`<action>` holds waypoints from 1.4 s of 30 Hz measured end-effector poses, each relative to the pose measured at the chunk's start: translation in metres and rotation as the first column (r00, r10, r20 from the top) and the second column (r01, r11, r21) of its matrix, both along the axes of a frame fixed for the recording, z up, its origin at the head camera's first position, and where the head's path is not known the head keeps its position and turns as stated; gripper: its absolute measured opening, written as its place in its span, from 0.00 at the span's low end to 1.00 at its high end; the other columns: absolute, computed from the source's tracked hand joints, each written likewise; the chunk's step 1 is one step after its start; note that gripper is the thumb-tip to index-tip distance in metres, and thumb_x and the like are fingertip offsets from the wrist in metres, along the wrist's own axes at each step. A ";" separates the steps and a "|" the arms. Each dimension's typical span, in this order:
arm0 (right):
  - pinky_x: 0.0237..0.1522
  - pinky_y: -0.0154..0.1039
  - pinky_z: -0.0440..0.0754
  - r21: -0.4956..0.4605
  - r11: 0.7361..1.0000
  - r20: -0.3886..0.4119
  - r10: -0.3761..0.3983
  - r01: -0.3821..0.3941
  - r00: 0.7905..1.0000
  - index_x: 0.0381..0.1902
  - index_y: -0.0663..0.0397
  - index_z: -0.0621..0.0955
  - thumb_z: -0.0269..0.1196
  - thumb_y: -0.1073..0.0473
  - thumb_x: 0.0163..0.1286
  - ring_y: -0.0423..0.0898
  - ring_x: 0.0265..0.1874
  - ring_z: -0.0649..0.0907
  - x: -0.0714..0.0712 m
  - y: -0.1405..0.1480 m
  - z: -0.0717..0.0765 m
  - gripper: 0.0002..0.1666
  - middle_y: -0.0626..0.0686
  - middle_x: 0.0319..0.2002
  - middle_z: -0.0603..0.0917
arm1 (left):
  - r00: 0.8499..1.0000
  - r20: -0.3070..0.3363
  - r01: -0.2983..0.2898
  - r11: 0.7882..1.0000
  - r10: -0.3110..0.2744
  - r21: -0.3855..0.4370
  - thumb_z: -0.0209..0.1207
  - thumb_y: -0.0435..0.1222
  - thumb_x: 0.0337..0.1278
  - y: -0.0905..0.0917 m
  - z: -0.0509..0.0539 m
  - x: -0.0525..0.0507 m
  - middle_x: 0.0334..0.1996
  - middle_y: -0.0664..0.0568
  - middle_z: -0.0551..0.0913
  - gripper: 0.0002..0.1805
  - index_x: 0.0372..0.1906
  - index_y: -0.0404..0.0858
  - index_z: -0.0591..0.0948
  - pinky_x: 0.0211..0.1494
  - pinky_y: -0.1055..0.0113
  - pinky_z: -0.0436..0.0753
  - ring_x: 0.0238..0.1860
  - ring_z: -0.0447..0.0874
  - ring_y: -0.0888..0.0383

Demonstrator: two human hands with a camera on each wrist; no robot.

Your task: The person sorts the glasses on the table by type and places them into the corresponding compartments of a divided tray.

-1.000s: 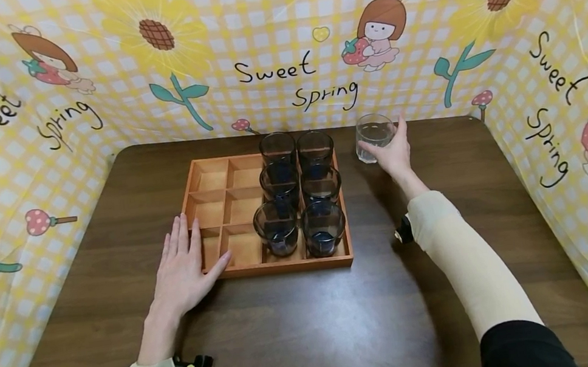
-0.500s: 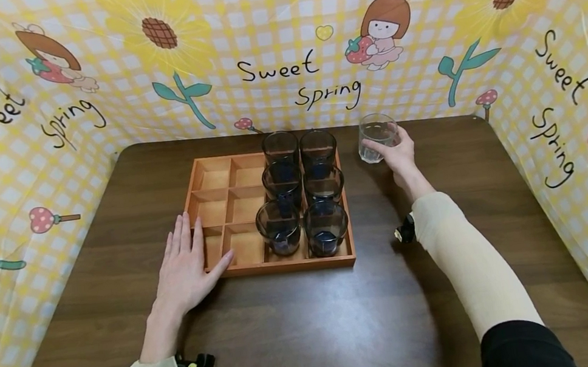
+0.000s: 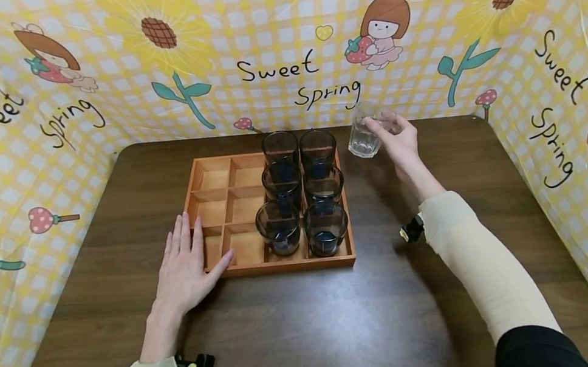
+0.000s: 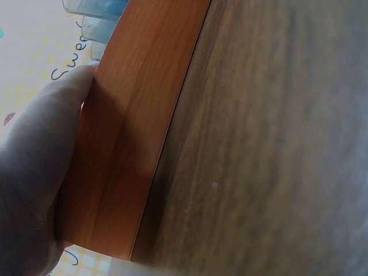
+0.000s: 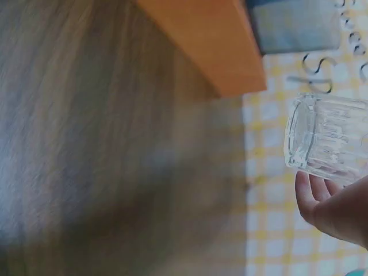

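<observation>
A clear drinking glass (image 3: 363, 140) is gripped by my right hand (image 3: 397, 139), thumb on the near side; it hangs tilted at the back right. In the right wrist view the glass (image 5: 328, 135) is off the table, its thick base facing the camera. My left hand (image 3: 184, 273) rests with straight fingers on the front left corner of a wooden divided tray (image 3: 282, 267). The left wrist view has the thumb along the tray's outer wall (image 4: 123, 132). Several dark tinted glasses, such as one at the front right (image 3: 326, 228), stand upright in the tray's two right columns.
The brown wooden table (image 3: 302, 341) carries the tray near its middle. A yellow checked cloth (image 3: 264, 34) with printed flowers and lettering hangs close behind the table and along both sides. Bare compartments (image 3: 241, 205) make up the tray's left part.
My right hand has lifted the clear glass off the table and tilted it, shifting it slightly left towards the tray. My left hand stays on the tray's corner.
</observation>
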State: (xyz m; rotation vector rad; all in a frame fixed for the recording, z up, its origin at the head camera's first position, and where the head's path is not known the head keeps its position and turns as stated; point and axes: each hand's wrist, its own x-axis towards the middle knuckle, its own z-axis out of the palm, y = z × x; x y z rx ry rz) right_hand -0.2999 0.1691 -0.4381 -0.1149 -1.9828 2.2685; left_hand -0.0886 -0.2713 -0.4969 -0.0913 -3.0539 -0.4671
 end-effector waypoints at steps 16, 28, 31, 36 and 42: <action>0.54 0.31 0.84 0.121 0.993 -0.180 0.017 0.005 0.984 0.74 0.63 0.78 0.64 0.49 0.81 0.37 0.49 0.85 0.026 -0.050 0.064 0.33 0.61 0.64 0.86 | 1.000 -0.002 0.002 1.000 -0.002 0.002 0.54 0.69 0.75 -0.001 -0.001 0.000 0.90 0.30 0.38 0.61 0.90 0.31 0.46 0.92 0.36 0.47 0.92 0.36 0.33; 0.52 0.38 0.91 -0.021 0.943 0.031 0.334 -0.333 0.942 0.80 0.59 0.72 0.59 0.45 0.86 0.41 0.44 0.87 0.047 -0.103 0.096 0.35 0.59 0.66 0.82 | 1.000 0.013 0.003 1.000 -0.003 0.000 0.53 0.70 0.75 -0.001 -0.001 -0.001 0.91 0.31 0.37 0.61 0.90 0.32 0.46 0.92 0.36 0.46 0.92 0.35 0.34; 0.55 0.38 0.88 -0.065 0.923 0.092 0.385 -0.380 0.918 0.81 0.60 0.71 0.60 0.44 0.85 0.41 0.47 0.83 0.046 -0.113 0.096 0.38 0.59 0.71 0.79 | 1.000 0.018 0.005 1.000 -0.005 0.004 0.54 0.70 0.75 -0.001 -0.002 -0.001 0.91 0.32 0.36 0.61 0.90 0.32 0.46 0.92 0.36 0.46 0.92 0.35 0.34; 0.52 0.36 0.88 -0.086 0.910 0.114 0.413 -0.405 0.904 0.79 0.59 0.75 0.64 0.45 0.82 0.39 0.37 0.85 0.044 -0.127 0.093 0.37 0.50 0.54 0.85 | 1.000 0.024 0.007 1.000 -0.007 0.008 0.54 0.70 0.75 0.000 -0.002 0.000 0.91 0.33 0.35 0.61 0.90 0.32 0.45 0.92 0.36 0.45 0.92 0.34 0.34; 0.75 0.49 0.79 0.026 0.902 0.138 0.424 -0.431 0.895 0.74 0.53 0.81 0.68 0.43 0.78 0.44 0.60 0.84 0.041 -0.137 0.091 0.34 0.50 0.67 0.84 | 1.000 0.015 0.006 1.000 -0.006 0.006 0.54 0.69 0.75 -0.001 -0.002 0.000 0.91 0.33 0.35 0.61 0.91 0.33 0.45 0.92 0.36 0.46 0.92 0.35 0.34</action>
